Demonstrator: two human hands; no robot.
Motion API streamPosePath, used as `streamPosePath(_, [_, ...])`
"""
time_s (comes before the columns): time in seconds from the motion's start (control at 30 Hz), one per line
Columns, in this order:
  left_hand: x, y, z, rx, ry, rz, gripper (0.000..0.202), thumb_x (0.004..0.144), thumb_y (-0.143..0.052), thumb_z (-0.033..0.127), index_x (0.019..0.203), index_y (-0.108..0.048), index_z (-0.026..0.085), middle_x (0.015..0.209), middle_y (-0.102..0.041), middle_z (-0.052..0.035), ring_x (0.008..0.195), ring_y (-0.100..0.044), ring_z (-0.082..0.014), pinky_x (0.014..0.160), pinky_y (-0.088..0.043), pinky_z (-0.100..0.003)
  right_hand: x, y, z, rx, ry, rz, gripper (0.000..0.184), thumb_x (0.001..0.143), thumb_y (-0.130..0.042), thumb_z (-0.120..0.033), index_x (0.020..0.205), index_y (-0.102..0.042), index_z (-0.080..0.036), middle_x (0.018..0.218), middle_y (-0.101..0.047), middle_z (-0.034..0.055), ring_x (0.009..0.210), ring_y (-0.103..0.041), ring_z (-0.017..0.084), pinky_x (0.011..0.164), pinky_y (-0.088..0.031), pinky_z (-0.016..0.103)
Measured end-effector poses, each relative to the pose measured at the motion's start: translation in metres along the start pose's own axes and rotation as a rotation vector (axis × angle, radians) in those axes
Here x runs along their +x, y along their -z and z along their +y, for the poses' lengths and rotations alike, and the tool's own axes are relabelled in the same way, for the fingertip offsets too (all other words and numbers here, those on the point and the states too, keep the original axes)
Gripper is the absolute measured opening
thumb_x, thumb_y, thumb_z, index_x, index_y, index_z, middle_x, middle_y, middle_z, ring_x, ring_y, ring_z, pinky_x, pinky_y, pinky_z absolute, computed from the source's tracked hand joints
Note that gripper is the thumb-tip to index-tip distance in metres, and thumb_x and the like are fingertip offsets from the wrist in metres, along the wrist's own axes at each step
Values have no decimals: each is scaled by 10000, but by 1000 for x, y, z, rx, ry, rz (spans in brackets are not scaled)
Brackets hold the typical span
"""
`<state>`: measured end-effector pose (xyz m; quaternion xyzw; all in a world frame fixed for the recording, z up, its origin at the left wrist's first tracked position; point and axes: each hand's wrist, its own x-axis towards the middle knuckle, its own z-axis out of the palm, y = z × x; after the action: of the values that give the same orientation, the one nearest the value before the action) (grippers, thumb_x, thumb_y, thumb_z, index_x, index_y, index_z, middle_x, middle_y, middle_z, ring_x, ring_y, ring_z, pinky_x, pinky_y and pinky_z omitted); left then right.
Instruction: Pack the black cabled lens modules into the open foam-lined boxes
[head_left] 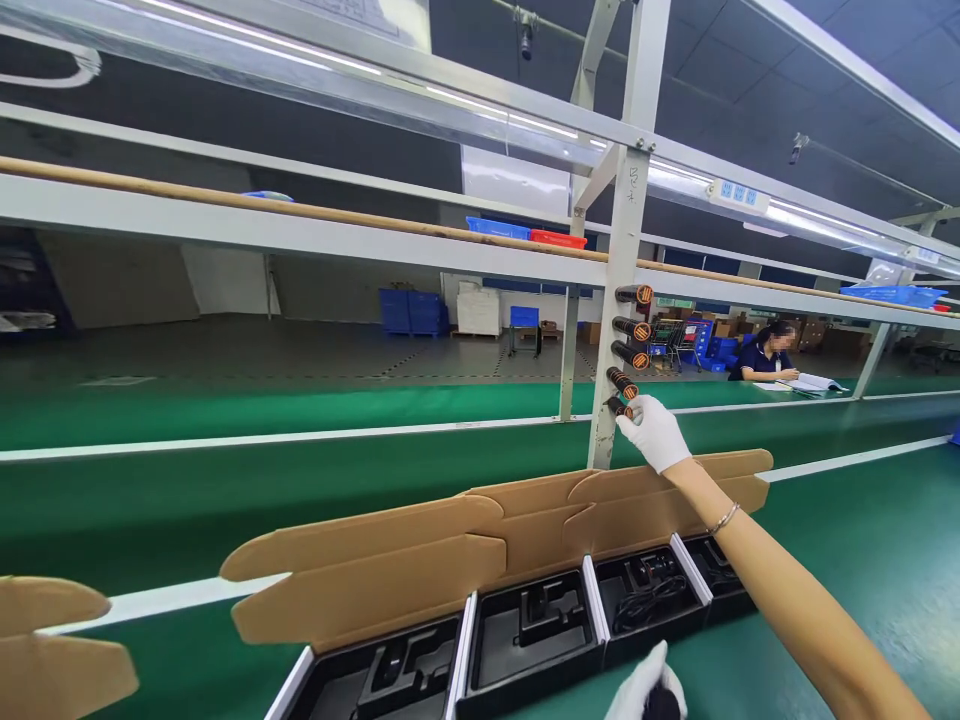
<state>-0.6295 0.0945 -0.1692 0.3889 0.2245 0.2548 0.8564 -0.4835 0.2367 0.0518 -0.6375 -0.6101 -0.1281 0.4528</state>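
My right hand (654, 432), in a white glove, reaches up to the metal post (625, 220). Its thumb and fingers pinch the lowest black cylinder (618, 407) in a column of several that stick out from the post. Each of these cylinders, like the top one (634, 294), has orange markings on its end. At the bottom edge, my gloved left hand (637, 688) is closed around a black object (661, 704), mostly hidden and cut off by the frame. Just beyond it, a row of open cardboard boxes holds black trays (529, 655).
Raised cardboard lids (405, 560) stand behind the trays. One tray contains a coiled black cable (649, 606). Another lid (60, 660) lies at far left. Blue (498, 228) and red (558, 239) bins sit on the overhead shelf. A person (769, 352) sits at the far bench.
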Motion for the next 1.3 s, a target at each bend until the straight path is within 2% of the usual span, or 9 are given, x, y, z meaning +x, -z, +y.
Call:
streamPosePath(0.13, [-11, -5, 10, -109, 22, -13, 565, 725, -562, 730, 606, -521, 180, 358, -443, 29, 301, -353, -73, 349, -173, -189, -39, 47, -17, 76, -123, -65, 243, 803, -541, -441, 783, -550, -199, 682, -619, -8, 625, -561, 138, 664, -460, 277])
streamPosePath(0.3, [-32, -26, 29, -182, -112, -17, 555, 733, -551, 740, 767, -547, 186, 441, -441, 64, 291, -386, -81, 306, -215, -195, -141, 116, -45, 199, -408, -538, 276, 838, -484, -431, 680, -495, -206, 519, -534, -53, 436, -456, 94, 476, -360, 219])
streamPosePath(0.5, [-37, -57, 20, -164, -30, -69, 589, 776, -446, 765, 654, -461, 190, 411, -394, 63, 244, -314, -68, 285, -179, -213, -220, 128, -52, -102, -334, -661, 349, 826, -540, -451, 585, -502, -202, 576, -584, -15, 572, -534, 132, 546, -309, 247])
streamPosePath(0.6, [-40, -60, 22, -29, -3, -60, 611, 755, -352, 813, 703, -438, 210, 416, -365, 82, 239, -265, -66, 284, -168, -213, -219, 125, -27, -242, -279, -666, 393, 875, -490, -492, 609, -555, -210, 603, -602, -11, 611, -557, 148, 561, -305, 258])
streamPosePath(0.73, [-40, -47, 41, 479, -111, 100, 573, 804, -166, 757, 753, -411, 242, 386, -324, 89, 247, -290, -118, 297, -215, -229, -195, 106, 29, -325, -116, -599, 228, 905, -482, -323, 815, -664, -219, 818, -677, 14, 781, -612, 166, 692, -397, 264])
streamPosePath(0.87, [-32, -22, 62, 790, -268, 272, 479, 813, -376, 684, 697, -472, 229, 561, -547, 0, 465, -546, -179, 452, -399, -271, -173, 67, 68, -430, 241, -741, 201, 860, -576, -305, 993, -705, -225, 993, -682, 68, 940, -605, 220, 806, -436, 309])
streamPosePath(1.03, [-20, -1, 73, 1170, -474, 325, 358, 846, -444, 509, 779, -649, 223, 865, -690, -106, 981, -608, -294, 938, -427, -415, -155, 37, 74, -518, 480, -989, 347, 807, -656, -400, 1104, -694, -224, 979, -708, 88, 951, -617, 272, 763, -474, 351])
streamPosePath(1.17, [-11, -6, 77, 1751, -529, 294, 507, 945, -206, 352, 890, -686, 198, 903, -701, -122, 924, -610, -299, 929, -416, -476, -148, 38, 75, -527, 470, -1051, 274, 850, -601, -376, 1055, -725, -242, 962, -720, 77, 936, -636, 262, 745, -482, 346])
streamPosePath(1.3, [-4, -21, 85, 1884, -442, 245, 541, 974, -148, 331, 978, -673, 202, 1054, -697, -77, 1014, -598, -248, 964, -415, -430, -145, 40, 81, -522, 426, -1127, 253, 862, -591, -379, 1044, -734, -276, 1043, -710, 54, 957, -643, 242, 726, -489, 315])
